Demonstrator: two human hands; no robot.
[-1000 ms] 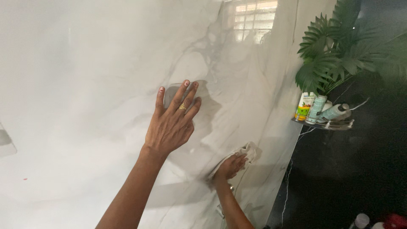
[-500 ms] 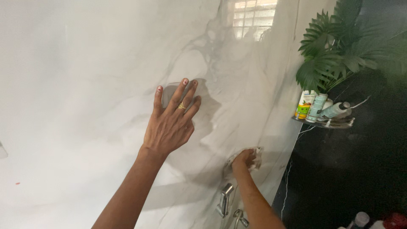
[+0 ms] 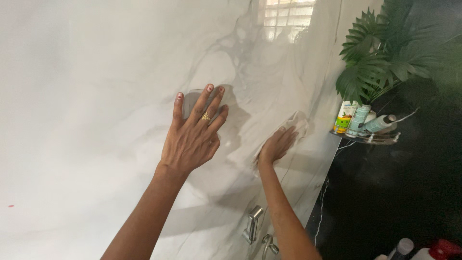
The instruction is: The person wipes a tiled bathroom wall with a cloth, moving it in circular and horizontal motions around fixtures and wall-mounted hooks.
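The right hand (image 3: 278, 144) lay flat against the glossy white marble-veined wall panel (image 3: 96, 96), palm pressing a small pale cloth (image 3: 297, 123) whose crumpled edge showed just past the fingertips. It was not so much gripping the cloth as pinning it to the panel under spread fingers. The left hand (image 3: 192, 137) was free of any load, fingers splayed and open, palm braced on the same panel a little higher and to the left, a gold ring (image 3: 205, 116) on one finger.

From where I stood this looked like the wiping step itself, mid-stroke, with the cloth high on the panel near its right edge. The next pass, I judged, called for steady pressure through the palm so the cloth would not slip out, and for care near that edge.

Below the right forearm, metal tap fittings (image 3: 253, 225) jutted from the wall. Just beyond the panel's edge a small clear corner shelf (image 3: 370, 138) carried several tubes and bottles (image 3: 361, 120), with a leafy green plant (image 3: 385, 53) spreading above them against the dark wall (image 3: 409, 192).
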